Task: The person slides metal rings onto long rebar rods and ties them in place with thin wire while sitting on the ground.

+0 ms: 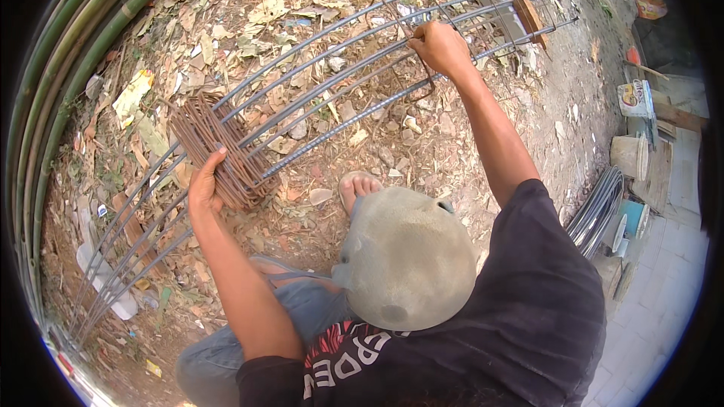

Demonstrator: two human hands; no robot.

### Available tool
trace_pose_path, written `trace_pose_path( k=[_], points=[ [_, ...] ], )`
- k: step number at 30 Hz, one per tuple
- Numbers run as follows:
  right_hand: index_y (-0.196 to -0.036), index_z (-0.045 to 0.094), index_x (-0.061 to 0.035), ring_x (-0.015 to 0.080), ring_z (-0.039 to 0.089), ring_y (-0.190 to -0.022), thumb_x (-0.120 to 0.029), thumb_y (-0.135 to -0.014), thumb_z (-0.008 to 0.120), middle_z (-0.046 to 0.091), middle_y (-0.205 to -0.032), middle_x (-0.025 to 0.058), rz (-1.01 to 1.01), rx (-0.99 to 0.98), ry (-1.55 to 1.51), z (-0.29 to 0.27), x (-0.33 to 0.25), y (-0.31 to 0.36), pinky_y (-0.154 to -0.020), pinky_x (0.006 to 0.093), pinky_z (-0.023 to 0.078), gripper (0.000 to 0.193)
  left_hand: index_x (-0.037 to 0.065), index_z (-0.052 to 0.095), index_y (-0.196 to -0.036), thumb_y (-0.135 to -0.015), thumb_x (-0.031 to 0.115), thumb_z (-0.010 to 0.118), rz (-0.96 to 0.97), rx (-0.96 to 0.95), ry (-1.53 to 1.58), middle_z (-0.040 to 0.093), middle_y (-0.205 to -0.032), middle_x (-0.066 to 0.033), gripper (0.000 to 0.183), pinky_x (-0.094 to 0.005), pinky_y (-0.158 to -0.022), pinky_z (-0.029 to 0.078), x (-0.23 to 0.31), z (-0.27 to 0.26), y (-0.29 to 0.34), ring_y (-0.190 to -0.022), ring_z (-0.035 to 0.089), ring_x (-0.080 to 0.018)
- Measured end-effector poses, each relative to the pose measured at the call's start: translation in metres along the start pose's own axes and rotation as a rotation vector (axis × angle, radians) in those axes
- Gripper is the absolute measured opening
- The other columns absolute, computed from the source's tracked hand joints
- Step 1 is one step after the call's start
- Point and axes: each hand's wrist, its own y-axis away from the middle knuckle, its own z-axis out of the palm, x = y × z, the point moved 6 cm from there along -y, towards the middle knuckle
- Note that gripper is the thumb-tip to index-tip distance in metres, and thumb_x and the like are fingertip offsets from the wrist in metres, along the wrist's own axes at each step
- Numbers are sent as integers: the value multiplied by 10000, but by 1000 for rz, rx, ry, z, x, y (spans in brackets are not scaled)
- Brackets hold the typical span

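Several long steel reinforcing bars (332, 68) run slantwise from lower left to upper right, low over the ground. A thick stack of rusty rectangular stirrups (215, 147) is bunched around them at the left. My left hand (207, 185) grips the near end of that stack, thumb on top and the other fingers partly hidden. Farther right, my right hand (437, 45) is closed at a single stirrup (428, 79) that loops around the bars. Its fingertips are mostly hidden behind the hand. More stirrups stand spaced apart toward the far right end.
A wooden piece (523, 7) lies across the bars' right end. Green bamboo poles (72, 68) curve along the left. A rounded grey cap-like shape (407, 260) blocks the lower middle. Coiled rods (596, 211) and buckets (630, 154) stand right, by pale tiles (664, 271). Leaf litter covers the ground.
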Motion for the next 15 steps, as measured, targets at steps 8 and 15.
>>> trace_pose_path(
  k=[8,15],
  points=[
    [-1236,633,24,306,589,-1149,-244,-926,744,611,-1232,194,46,453,-162,12,-59,38,-925,441,524,425,-57,571,-1298,-866,215,806,-20,42,-35,700,-1120,-165,561,-457,-847,618,-3,0,7,-974,719,-297],
    [-1267,633,-10,369,535,-1196,-117,-886,713,567,-1257,222,145,281,-338,37,-18,22,-1002,495,458,403,-20,594,-1279,-860,199,813,10,94,31,713,-1081,-134,521,-453,-832,630,-6,-2,12,-951,731,-284]
  ],
)
